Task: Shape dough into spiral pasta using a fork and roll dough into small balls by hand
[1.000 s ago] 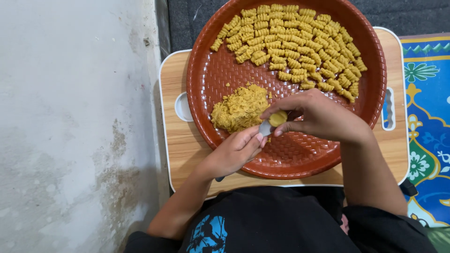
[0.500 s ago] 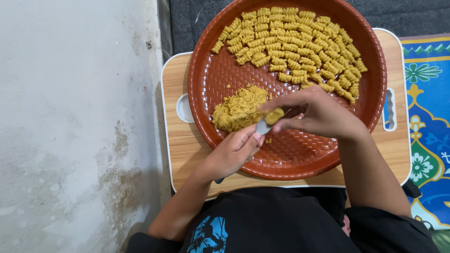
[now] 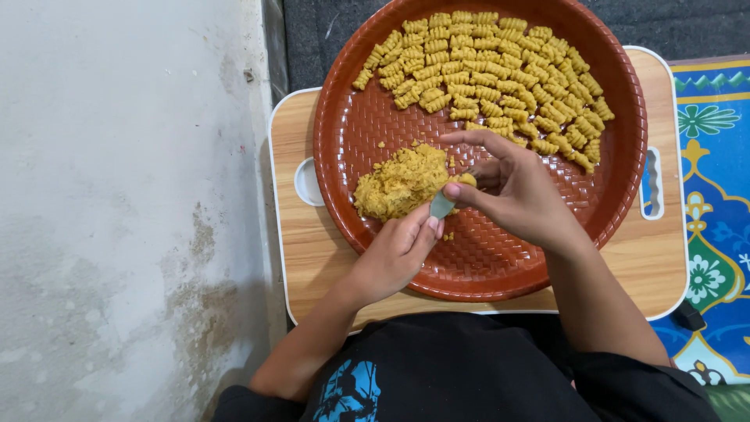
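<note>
Left hand (image 3: 398, 250) curled around a small metal tool (image 3: 441, 205), thumb and fingers pinching its handle, only the pale grey tip visible past the fingertips. Right hand (image 3: 512, 187) pinching a small lump of yellow dough (image 3: 466, 180) between thumb and middle fingers, index finger stretched out straight above it; the lump sits right against the tool tip, touching or nearly so, can't tell which. Both hands meet over the middle of a round reddish-brown woven-pattern tray (image 3: 484, 270). Just left of the hands, touching the left fingertips' side: a loose mound of crumbly yellow dough (image 3: 398, 184) on the tray floor, a few crumbs scattered around it. Far half of the tray: shaped ridged dough pieces (image 3: 500, 78) laid in rough rows, an arc from upper left to the right rim, well apart from the mound. Tray rests on a small light-wood desk (image 3: 305, 242) with white edging, a round white recess on its left side, a slot handle on the right. Left of the desk: worn grey-white concrete floor (image 3: 117, 211). Right: blue patterned mat (image 3: 715, 180) with floral motifs. Bottom of frame: the person's black shirt (image 3: 437, 375) with a blue print.
</note>
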